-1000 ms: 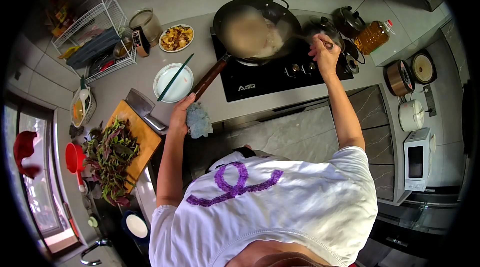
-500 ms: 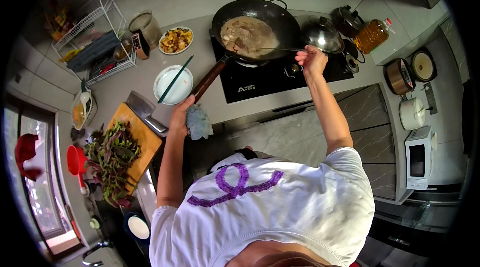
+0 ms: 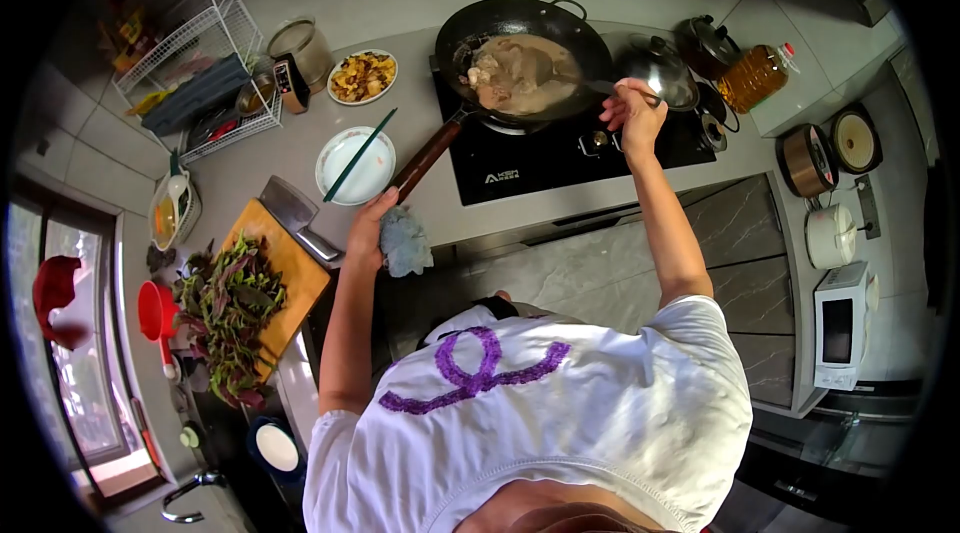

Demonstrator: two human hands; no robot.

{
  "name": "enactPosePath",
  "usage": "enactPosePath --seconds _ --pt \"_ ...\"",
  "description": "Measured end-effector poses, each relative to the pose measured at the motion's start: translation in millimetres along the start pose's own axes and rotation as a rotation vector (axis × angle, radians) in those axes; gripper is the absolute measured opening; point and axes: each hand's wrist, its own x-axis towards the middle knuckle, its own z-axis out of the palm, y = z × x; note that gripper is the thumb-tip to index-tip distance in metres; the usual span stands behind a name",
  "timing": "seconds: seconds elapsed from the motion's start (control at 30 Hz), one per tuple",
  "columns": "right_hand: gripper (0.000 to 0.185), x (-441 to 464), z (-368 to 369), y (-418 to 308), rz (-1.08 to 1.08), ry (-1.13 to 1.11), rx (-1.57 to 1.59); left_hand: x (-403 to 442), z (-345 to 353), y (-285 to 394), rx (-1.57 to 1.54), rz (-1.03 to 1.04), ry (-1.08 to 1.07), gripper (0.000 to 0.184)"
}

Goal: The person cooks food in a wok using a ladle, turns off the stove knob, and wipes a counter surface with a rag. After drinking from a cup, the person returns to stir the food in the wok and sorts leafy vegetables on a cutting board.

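Note:
My left hand [image 3: 372,225] is closed round the wooden handle [image 3: 428,161] of a black wok [image 3: 588,45] on the stove. Beside that hand, at the handle's end, is a crumpled blue-grey bundle [image 3: 404,243]; whether I grip it too is unclear. Chunks of food in a cloudy brown broth [image 3: 525,83] fill the wok's lower part. Over the wok's right side, my right hand [image 3: 636,117] is closed on a long-handled metal spatula [image 3: 598,86]. Its handle is thin and blurred, and the food makes its head hard to see.
A white bowl [image 3: 338,183] with green chopsticks [image 3: 362,153] and a plate of yellow food [image 3: 362,77] stand left of the wok. Leafy greens [image 3: 232,308] and a cleaver [image 3: 292,213] lie by the cutting board [image 3: 298,288]. A lid [image 3: 668,83] and oil bottle [image 3: 757,78] sit right.
The food in the wok has shifted, with larger chunks showing above the broth. My right hand has turned slightly with the spatula. The whole view has slid a little to the right.

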Motion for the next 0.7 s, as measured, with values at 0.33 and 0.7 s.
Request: enactPosePath --seconds 0.33,0.7 --pt "0.013 -15.5 10.9 -19.7 -0.255 -0.228 -0.208 3.8 -2.4 -1.3 0.02 -0.01 -0.019 0.038" --pt "0.008 -39.0 38.8 15.7 -0.4 -0.469 -0.31 2.6 -4.6 -5.2 -0.011 0.024 0.009 0.051"
